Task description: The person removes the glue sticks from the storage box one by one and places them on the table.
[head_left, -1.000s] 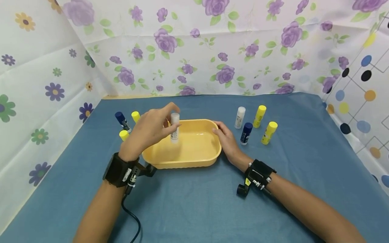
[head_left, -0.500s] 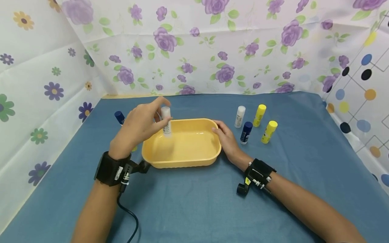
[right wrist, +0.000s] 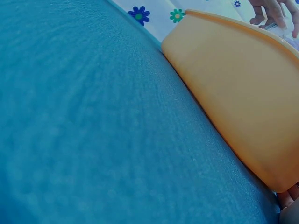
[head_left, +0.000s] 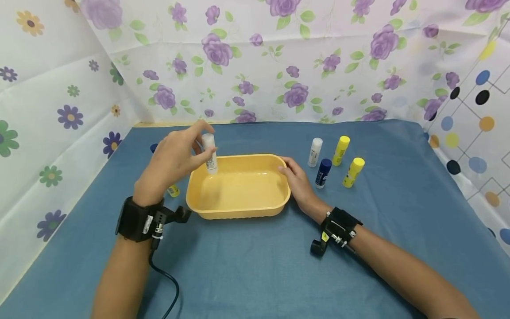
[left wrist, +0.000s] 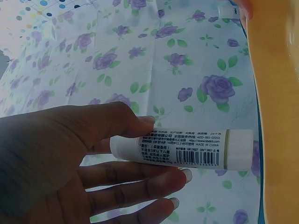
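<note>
My left hand (head_left: 169,159) pinches a white glue stick (head_left: 211,161) between thumb and fingers, upright above the left end of a yellow plastic tray (head_left: 239,213). The left wrist view shows printed text and a barcode on this glue stick (left wrist: 182,149), with the thumb on one side. At the tray's right end, my right hand (head_left: 299,186) grips the rim, its thumb on the edge. The right wrist view has the tray's outer wall (right wrist: 233,88) large, with only a bit of the right fingers at the lower corner. No glue stick shows inside the tray.
Right of the tray stand a white glue stick (head_left: 314,152), a dark blue one (head_left: 323,173) and two yellow ones, a rear yellow stick (head_left: 340,150) and a front yellow stick (head_left: 353,172). Left of it, my hand partly hides a blue cap (head_left: 153,147) and a yellow glue stick (head_left: 173,191).
My left hand has moved left and slightly up with the white glue stick, from over the tray's inside to its left end. The right hand and tray stay in place.
</note>
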Available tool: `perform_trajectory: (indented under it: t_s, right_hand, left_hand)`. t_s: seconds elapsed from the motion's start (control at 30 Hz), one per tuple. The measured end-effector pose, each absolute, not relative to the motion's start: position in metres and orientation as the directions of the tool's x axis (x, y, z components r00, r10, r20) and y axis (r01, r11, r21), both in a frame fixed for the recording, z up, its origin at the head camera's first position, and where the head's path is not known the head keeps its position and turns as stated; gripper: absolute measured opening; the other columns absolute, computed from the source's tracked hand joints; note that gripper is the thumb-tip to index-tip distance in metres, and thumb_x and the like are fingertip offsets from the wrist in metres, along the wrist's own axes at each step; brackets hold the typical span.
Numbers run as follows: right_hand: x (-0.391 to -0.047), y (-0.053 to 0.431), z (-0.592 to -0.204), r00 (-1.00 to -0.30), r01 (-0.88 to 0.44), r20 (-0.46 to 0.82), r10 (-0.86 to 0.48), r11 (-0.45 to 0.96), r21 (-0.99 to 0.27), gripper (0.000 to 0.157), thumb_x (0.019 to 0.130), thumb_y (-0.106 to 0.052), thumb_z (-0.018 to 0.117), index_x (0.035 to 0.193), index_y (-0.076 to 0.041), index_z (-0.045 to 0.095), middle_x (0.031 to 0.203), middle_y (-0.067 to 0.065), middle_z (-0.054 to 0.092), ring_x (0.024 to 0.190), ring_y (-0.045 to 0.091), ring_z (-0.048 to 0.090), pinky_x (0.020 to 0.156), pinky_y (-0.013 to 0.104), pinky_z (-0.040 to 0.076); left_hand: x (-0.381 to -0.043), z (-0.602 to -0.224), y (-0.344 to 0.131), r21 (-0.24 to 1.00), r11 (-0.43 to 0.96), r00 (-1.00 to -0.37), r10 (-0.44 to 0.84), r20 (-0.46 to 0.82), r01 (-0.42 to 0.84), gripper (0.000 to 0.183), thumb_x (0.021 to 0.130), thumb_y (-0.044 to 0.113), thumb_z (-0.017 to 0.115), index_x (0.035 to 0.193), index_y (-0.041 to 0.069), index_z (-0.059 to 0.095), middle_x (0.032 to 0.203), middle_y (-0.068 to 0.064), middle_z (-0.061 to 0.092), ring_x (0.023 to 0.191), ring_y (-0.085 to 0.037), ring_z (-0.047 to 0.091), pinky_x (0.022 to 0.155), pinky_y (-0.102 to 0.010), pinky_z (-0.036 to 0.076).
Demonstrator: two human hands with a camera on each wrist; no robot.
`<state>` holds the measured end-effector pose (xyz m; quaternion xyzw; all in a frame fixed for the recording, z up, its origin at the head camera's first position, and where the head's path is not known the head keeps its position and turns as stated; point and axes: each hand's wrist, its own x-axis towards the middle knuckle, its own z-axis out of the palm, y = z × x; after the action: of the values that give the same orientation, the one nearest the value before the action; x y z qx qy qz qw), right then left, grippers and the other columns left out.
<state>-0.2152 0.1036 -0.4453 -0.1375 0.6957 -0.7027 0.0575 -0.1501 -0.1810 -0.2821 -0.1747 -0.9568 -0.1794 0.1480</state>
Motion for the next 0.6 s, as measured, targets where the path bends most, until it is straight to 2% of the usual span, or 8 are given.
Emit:
perform_trajectory:
  t_s: [0.43, 0.6]
  right_hand:
    - [-0.214, 0.103, -0.444, -0.956, -0.112, 0.112, -0.270, -0.014, -0.994, 0.040, 0.103, -0.025, 0.047, 0.139, -0.009, 0.052, 0.139, 0.009, 0.051, 0.125, 0.023, 0.050, 0.103, 0.040, 0.040]
    - [-0.215, 0.103, -0.443, -0.957, -0.113, 0.112, -0.269, -0.012, -0.994, 0.041, 0.103, -0.026, 0.047, 0.140, -0.009, 0.052, 0.139, 0.009, 0.051, 0.126, 0.023, 0.050, 0.103, 0.040, 0.040]
  left_hand:
    - [-0.145, -0.272, -0.195, 0.301, 0.874, -0.880, 0.244, 0.406, 0.381, 0.035, 0.092, 0.024, 0.067, 0.124, 0.012, 0.058, 0.082, -0.004, 0.064, 0.075, -0.019, 0.063, 0.061, -0.037, 0.044]
    - [-0.143, -0.268, -0.201, 0.309, 0.879, -0.886, 0.223, 0.406, 0.363, 0.036, 0.091, 0.022, 0.067, 0.124, 0.012, 0.058, 0.085, -0.007, 0.067, 0.078, -0.022, 0.064, 0.064, -0.040, 0.045]
